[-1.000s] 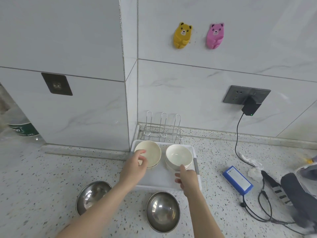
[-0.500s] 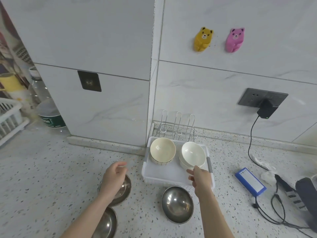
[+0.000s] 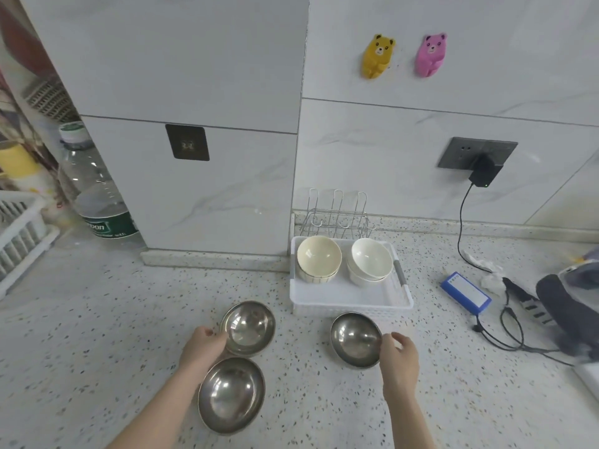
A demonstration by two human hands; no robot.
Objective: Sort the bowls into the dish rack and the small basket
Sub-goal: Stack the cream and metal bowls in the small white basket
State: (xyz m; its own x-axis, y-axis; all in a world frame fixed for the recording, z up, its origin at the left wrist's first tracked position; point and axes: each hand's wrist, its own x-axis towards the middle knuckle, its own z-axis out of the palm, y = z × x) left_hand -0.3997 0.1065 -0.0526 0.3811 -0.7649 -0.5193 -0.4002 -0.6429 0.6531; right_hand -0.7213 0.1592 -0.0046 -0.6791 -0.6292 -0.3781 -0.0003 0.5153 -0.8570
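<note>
Three steel bowls lie on the speckled counter. My left hand (image 3: 203,346) grips the left rim of the far-left steel bowl (image 3: 249,328), which overlaps the near steel bowl (image 3: 231,395). My right hand (image 3: 400,359) is at the right rim of the third steel bowl (image 3: 355,339), with loosely curved fingertips touching it. Behind stands the small white basket (image 3: 351,294) holding a cream bowl stack (image 3: 319,259) and a white bowl stack (image 3: 371,262). A white dish rack (image 3: 19,234) shows at the left edge.
A wire rack (image 3: 337,212) stands against the wall behind the basket. A water bottle (image 3: 97,196) is at the left. To the right lie a blue battery pack (image 3: 465,292), black cables (image 3: 505,328) and a dark bundle (image 3: 570,306).
The view shifted left and down. My left hand dropped from the cream bowls to the steel bowl's rim. My right hand came back from the basket to the right steel bowl.
</note>
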